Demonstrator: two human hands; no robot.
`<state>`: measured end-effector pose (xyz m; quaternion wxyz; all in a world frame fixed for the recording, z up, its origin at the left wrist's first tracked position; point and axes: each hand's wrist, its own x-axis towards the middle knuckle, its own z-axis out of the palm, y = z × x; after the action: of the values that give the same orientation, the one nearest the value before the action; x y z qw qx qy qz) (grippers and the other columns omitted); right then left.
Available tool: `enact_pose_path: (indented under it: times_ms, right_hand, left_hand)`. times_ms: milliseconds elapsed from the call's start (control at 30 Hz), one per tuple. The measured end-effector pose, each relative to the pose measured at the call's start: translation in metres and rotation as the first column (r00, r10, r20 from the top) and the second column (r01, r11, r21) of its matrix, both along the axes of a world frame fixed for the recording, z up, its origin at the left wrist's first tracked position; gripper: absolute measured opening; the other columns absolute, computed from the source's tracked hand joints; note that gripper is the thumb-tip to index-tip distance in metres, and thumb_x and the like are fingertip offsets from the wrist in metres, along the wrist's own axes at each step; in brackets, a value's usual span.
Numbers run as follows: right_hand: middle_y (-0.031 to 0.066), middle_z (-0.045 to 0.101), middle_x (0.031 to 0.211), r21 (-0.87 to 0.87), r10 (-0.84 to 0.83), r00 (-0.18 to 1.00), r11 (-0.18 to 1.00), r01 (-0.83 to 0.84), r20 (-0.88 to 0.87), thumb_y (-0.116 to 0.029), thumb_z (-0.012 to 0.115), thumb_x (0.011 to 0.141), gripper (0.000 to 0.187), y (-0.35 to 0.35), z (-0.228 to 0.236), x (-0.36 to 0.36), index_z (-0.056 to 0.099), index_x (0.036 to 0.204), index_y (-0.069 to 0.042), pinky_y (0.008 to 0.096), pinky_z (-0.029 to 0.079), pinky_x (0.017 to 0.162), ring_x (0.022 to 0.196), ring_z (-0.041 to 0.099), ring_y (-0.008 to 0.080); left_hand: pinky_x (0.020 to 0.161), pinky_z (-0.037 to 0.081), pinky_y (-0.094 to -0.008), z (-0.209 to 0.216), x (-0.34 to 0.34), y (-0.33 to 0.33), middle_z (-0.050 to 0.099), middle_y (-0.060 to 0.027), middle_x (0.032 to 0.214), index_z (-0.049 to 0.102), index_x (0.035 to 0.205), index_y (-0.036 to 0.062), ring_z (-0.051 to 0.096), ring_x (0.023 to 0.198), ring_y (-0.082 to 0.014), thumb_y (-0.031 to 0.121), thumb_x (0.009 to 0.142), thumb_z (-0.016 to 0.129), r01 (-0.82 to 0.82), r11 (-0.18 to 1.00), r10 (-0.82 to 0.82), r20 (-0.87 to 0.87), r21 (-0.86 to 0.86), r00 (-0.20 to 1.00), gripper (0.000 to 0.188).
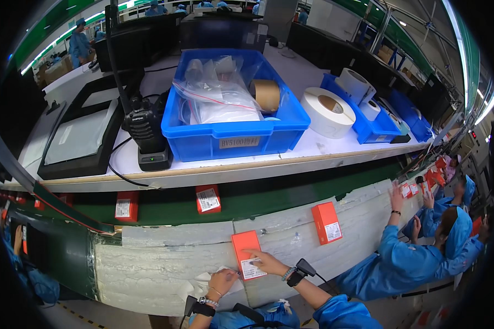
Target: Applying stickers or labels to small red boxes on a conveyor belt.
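A red box (246,241) with a white printed label lies on the worn, pale-covered bench (159,268) in front of me. My right hand (270,265) rests on its label end, index finger stretched across the red top and the hand otherwise loosely spread. Beside the box's lower left edge, my left hand (223,280) has its fingers drawn together over a crumpled white cloth or tissue (202,282). Its fingertips come close to the box's side; whether they touch it is hard to see. Further right on the bench lies another red box (327,223).
Beyond the bench runs a green conveyor belt (164,205) carrying red boxes (208,199). Above it, a shelf holds a blue bin (236,134) of plastic bags, a walkie-talkie (148,134) and label rolls (328,112). Co-workers in blue (417,247) handle red boxes at right.
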<state>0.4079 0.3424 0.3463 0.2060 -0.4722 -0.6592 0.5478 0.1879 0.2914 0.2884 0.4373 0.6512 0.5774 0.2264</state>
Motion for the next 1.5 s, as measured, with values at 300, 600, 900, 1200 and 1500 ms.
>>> enact_pose_path:
  times_ms: [300,600,900,1200,1500]
  right_hand:
    - [0.0130,0.056,0.093,0.054,-0.020,0.998,0.998,0.017,0.064,0.004,0.052,0.080,0.055,-0.004,-0.011,-0.002,0.040,0.131,-0.012,0.0337,0.045,0.081,0.090,0.058,0.0284]
    - [0.0142,0.056,0.095,0.042,-0.019,0.992,0.999,0.014,0.127,0.003,0.050,0.080,0.053,-0.003,-0.008,-0.005,0.040,0.130,-0.011,0.0363,0.045,0.080,0.091,0.058,0.0320]
    - [0.0148,0.049,0.119,0.363,-0.157,0.728,0.922,-0.133,0.667,-0.018,0.057,0.079,0.054,-0.039,-0.027,-0.046,0.040,0.131,-0.013,0.0495,0.041,0.088,0.114,0.045,0.0347]
    - [0.0202,0.027,0.140,0.403,-0.539,0.514,0.842,0.359,0.667,-0.052,0.063,0.068,0.092,-0.026,-0.018,-0.073,0.023,0.143,-0.017,0.0554,0.034,0.091,0.106,0.044,0.0443]
    - [0.0195,0.044,0.125,0.135,-0.482,0.876,0.868,0.477,-0.001,-0.020,0.062,0.082,0.065,-0.018,-0.046,0.046,0.030,0.139,-0.011,0.0380,0.044,0.083,0.096,0.051,0.0267]
  left_hand:
    - [0.074,0.043,-0.0421,-0.002,0.010,-0.003,0.066,-0.0059,0.083,0.067,0.078,0.0180,0.062,0.082,-0.0261,0.047,0.074,0.066,0.059,0.996,-0.045,-0.200,0.063,0.979,0.029]
    - [0.077,0.041,-0.0434,-0.005,0.010,-0.002,0.066,-0.0052,0.084,0.067,0.077,0.0188,0.062,0.084,-0.0262,0.046,0.073,0.067,0.043,0.999,-0.042,-0.169,0.003,0.985,0.028]
    - [0.086,0.035,-0.0393,0.011,-0.005,-0.007,0.056,-0.0060,0.106,0.054,0.107,0.0182,0.049,0.103,-0.0277,0.033,0.062,0.078,0.111,0.977,-0.046,-0.324,0.184,0.945,0.053]
    - [0.086,0.035,-0.0414,0.000,-0.012,-0.012,0.045,-0.0075,0.112,0.045,0.121,0.0196,0.044,0.105,-0.0286,0.029,0.049,0.084,0.148,0.947,0.023,-0.520,0.284,0.854,0.083]
    - [0.083,0.038,-0.0417,-0.007,-0.015,-0.008,0.049,-0.0062,0.107,0.050,0.115,0.0221,0.049,0.100,-0.0274,0.027,0.053,0.082,0.119,0.985,-0.042,-0.491,0.128,0.870,0.070]
